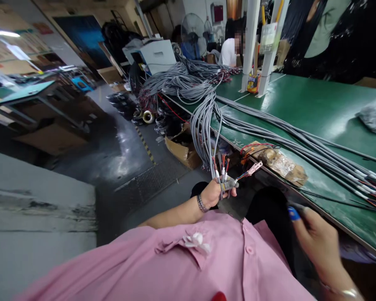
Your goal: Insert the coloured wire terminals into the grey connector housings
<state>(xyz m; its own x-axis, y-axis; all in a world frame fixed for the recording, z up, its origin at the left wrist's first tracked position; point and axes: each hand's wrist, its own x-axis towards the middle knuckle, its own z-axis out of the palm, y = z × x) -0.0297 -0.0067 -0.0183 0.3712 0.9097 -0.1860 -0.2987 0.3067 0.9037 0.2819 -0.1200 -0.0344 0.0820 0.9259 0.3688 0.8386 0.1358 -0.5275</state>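
Observation:
My left hand [213, 193], with wrapped fingertips, is closed around the ends of several grey cables [203, 121] just off the bench edge. White sleeves and fanned-out coloured wires [224, 163] stick up above its fingers. From that hand a thin bundle of coloured wires runs to a pale pink, flat piece with holes [254, 168]. Lower right, my right hand [318, 234] is apart from the cables, its fingers curled and blue tape [293, 213] on the thumb. What its fingers hold, if anything, is hidden and slightly blurred.
A green bench [319, 96] carries a large cable heap [181, 77] and long cables with bared ends. A tape-wrapped block [278, 165] sits at its edge. White posts [252, 46] rise from it. Below is an open cardboard box [183, 150]. A person [228, 52] sits beyond.

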